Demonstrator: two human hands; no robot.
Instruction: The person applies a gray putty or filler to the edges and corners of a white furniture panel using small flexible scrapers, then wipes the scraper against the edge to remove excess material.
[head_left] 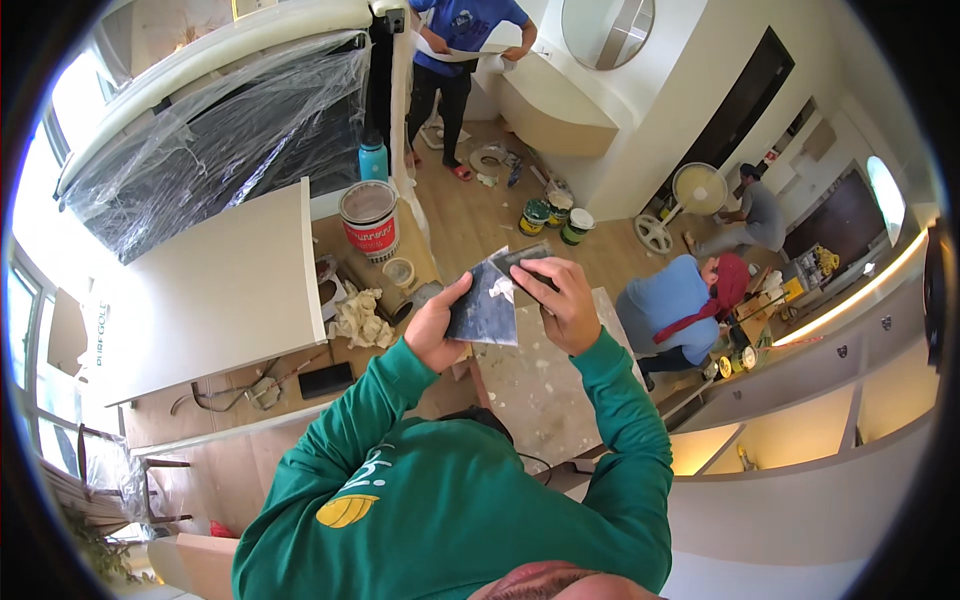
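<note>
My left hand [435,328] grips a flat, dark grey scraper plate [480,318] by its left edge. A small dab of white putty [502,289] lies on the plate's face. In my right hand [566,302] is a smaller dark scraper [522,260], its edge against or just over the upper right part of the plate. Both hands are in front of my chest, left of a putty-spotted board [545,405]. To the left stand a red and white bucket [369,238], a small open tub [399,272] and a crumpled pale cloth or paper [358,319].
A large white panel [215,285] and a black phone-like slab [326,380] lie at left, near a blue bottle [373,162]. Several paint cans [577,226] stand on the floor ahead. One person [465,30] stands beyond; others crouch at right [665,305] and farther back [755,212].
</note>
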